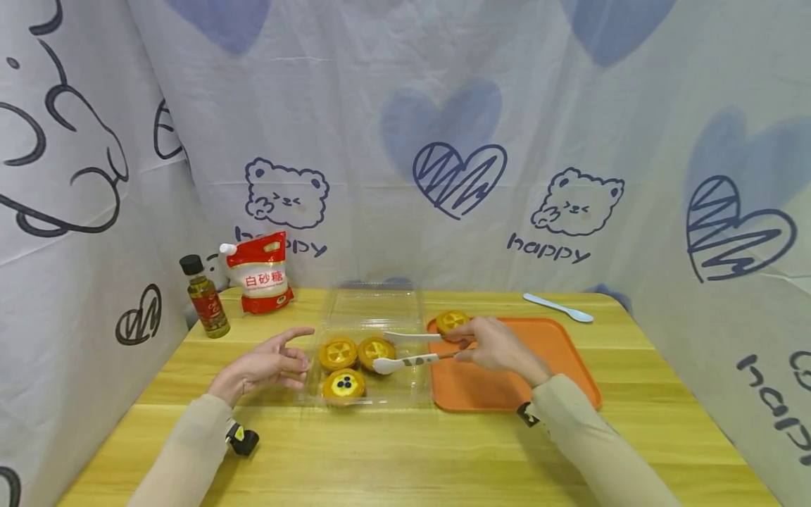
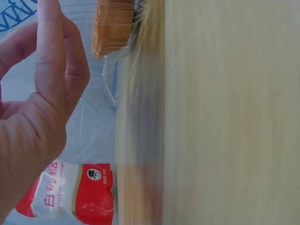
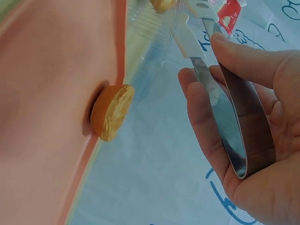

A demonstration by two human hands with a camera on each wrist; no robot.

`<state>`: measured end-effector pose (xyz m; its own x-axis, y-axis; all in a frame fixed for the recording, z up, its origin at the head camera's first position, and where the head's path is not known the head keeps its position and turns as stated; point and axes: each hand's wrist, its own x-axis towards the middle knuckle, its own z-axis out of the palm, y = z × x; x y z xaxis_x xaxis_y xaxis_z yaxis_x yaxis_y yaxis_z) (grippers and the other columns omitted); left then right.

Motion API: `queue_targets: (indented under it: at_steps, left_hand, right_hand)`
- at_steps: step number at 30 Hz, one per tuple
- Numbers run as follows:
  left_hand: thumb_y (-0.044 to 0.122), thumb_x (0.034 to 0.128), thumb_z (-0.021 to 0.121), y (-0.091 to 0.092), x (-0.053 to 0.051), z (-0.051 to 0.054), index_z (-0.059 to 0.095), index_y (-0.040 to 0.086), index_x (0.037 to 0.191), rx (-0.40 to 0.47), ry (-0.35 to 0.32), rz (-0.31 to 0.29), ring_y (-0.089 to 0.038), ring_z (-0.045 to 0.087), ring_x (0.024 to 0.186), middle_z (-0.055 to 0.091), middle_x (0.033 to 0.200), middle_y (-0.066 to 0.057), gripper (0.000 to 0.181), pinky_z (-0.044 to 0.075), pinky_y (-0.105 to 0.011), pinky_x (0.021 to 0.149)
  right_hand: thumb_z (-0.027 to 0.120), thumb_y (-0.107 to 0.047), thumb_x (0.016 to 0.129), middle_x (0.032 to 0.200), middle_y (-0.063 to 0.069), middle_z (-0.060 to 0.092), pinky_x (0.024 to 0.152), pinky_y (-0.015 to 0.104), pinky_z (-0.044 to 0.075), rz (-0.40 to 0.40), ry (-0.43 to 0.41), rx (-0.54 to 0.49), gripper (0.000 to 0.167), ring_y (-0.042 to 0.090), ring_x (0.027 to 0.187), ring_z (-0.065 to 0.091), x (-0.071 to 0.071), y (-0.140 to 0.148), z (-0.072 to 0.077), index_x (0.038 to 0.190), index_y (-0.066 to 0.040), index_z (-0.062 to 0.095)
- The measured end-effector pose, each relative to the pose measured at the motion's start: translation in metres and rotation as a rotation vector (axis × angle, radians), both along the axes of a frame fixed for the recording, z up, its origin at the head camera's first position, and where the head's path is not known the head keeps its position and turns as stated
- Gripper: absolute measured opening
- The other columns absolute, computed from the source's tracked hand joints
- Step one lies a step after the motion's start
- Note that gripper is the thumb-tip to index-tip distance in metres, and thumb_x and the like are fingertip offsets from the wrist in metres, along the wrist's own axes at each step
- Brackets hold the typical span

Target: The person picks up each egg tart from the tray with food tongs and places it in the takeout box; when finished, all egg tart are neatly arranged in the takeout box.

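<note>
My right hand [image 1: 497, 345] grips metal tongs [image 3: 239, 126] with white tips; in the head view the parted tips [image 1: 395, 365] hang over the right part of a clear plastic box [image 1: 405, 391], by a tart [image 1: 376, 352]. Another tart [image 1: 338, 353] and one with blue berries [image 1: 344, 384] are also in the box. A further tart [image 1: 453, 322] lies at the orange tray's back left corner, behind my right hand. My left hand [image 1: 266, 365] is beside the box's left edge, fingers loosely bent, holding nothing.
The orange tray [image 1: 545, 352] lies right of the box, whose lid [image 1: 374, 306] stands open at the back. A pale blue spoon [image 1: 557, 308] is behind the tray. At the back left stand an oil bottle [image 1: 208, 303] and a red and white sugar bag [image 1: 262, 274].
</note>
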<state>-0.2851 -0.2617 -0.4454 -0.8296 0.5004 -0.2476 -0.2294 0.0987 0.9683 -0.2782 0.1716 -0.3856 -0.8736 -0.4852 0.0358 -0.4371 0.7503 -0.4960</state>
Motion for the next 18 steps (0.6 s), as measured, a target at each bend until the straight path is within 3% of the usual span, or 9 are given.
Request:
queue_targets:
  at_steps: [3,7,12,18]
  left_hand:
    - [0.000,0.0938,0.059,0.0000,0.0004,0.0003,0.008,0.014,0.157,0.001,-0.003,-0.001,-0.018,0.064,0.083,0.059,0.096,-0.008,0.082,0.062,-0.036,0.075]
    - [0.001,0.0937,0.059,-0.0009,0.0004,0.0002,0.008,0.012,0.157,0.005,0.008,-0.003,-0.019,0.064,0.083,0.059,0.098,-0.010,0.082,0.062,-0.036,0.075]
    - [0.002,0.0938,0.060,-0.0018,0.0004,-0.0006,0.008,0.013,0.157,-0.002,0.011,-0.005,-0.019,0.064,0.084,0.059,0.099,-0.011,0.082,0.062,-0.036,0.076]
    - [0.001,0.0936,0.060,-0.0013,0.0005,-0.0012,0.009,0.014,0.157,0.004,0.001,0.000,-0.020,0.064,0.083,0.059,0.096,-0.009,0.082,0.062,-0.036,0.075]
  right_hand:
    - [0.073,-0.014,0.087,0.124,0.002,0.069,0.075,0.034,0.057,0.014,-0.008,-0.017,0.039,0.017,0.086,0.066,0.0005,0.0015,0.0033,0.126,-0.015,0.068]
    - [0.074,-0.011,0.085,0.123,0.004,0.069,0.061,0.026,0.049,0.036,-0.011,-0.044,0.038,0.017,0.079,0.062,-0.0013,0.0028,0.0061,0.123,-0.013,0.070]
    - [0.076,-0.011,0.083,0.124,0.006,0.068,0.064,0.027,0.050,0.050,-0.042,-0.038,0.042,0.017,0.084,0.061,-0.0028,0.0018,0.0041,0.125,-0.011,0.068]
    - [0.075,-0.013,0.085,0.123,0.004,0.069,0.078,0.035,0.056,0.031,-0.038,-0.020,0.041,0.016,0.095,0.064,-0.0010,-0.0009,0.0031,0.125,-0.013,0.069]
